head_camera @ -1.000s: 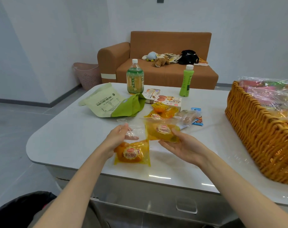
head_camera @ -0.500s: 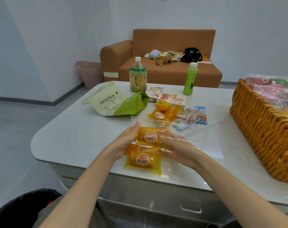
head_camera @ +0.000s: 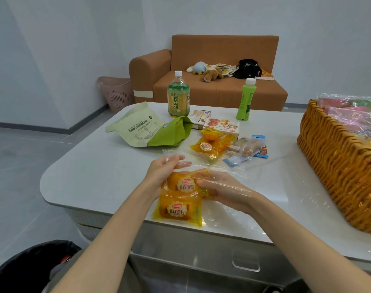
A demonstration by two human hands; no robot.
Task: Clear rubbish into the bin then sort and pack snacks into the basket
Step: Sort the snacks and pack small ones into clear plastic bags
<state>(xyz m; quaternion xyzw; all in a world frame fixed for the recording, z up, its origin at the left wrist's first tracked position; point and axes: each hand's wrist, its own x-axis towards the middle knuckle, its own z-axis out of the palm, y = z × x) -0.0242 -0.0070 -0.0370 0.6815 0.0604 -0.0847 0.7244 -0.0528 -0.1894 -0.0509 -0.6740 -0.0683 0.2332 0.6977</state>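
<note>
Two yellow bread packets lie near the table's front edge, the upper bread packet (head_camera: 183, 185) overlapping the lower bread packet (head_camera: 178, 210). A clear plastic bag (head_camera: 218, 170) is draped over the upper packet and my right hand. My left hand (head_camera: 161, 172) pinches the bag's edge just left of the packets. My right hand (head_camera: 220, 187), under the film, holds the right end of the upper packet. A third yellow bread packet (head_camera: 210, 144) lies further back. The wicker basket (head_camera: 337, 166) stands at the right, holding wrapped snacks.
Behind the packets lie clear-wrapped snacks (head_camera: 243, 148), a blue packet (head_camera: 261, 150), two boxes (head_camera: 222, 124), a green bag (head_camera: 150, 127), a tea bottle (head_camera: 178, 98) and a green bottle (head_camera: 246, 100). A black bin bag (head_camera: 32, 265) sits at the lower left, below the table.
My right hand brought a second bread packet forward onto the first. Both hands closed in around the pair, and the clear bag now lies over my right hand.
</note>
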